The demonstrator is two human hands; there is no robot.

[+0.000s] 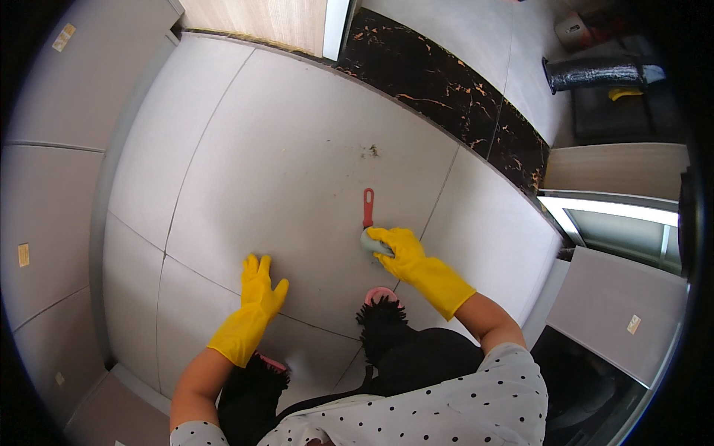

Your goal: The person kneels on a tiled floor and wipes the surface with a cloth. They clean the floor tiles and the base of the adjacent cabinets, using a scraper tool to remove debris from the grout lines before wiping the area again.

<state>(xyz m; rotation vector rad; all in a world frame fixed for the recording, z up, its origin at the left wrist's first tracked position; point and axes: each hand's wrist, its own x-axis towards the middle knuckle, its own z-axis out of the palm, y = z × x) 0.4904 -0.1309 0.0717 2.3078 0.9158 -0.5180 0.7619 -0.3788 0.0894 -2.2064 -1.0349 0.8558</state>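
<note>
On the tiled floor (290, 163), in front of my feet, my right hand (404, 253), in a yellow rubber glove, is closed on a rounded grey thing (370, 241), pad-like, mostly covered by the fingers. A red handle (368, 207) with a long loop points away from it. Whether the handle joins the grey thing is hidden. Farther out, dark crumbs of dirt (372, 151) lie scattered on the pale tiles. Over the floor to the left, my left hand (260, 290), gloved in yellow too, is open with its fingers stretched out and nothing in it.
Grey cabinets (52, 215) line the left side. A black marble threshold strip (431, 74) crosses the far right. At right a grey door or drawer front (617, 308) juts out. My foot in a pink slipper (381, 293) is close below my right hand.
</note>
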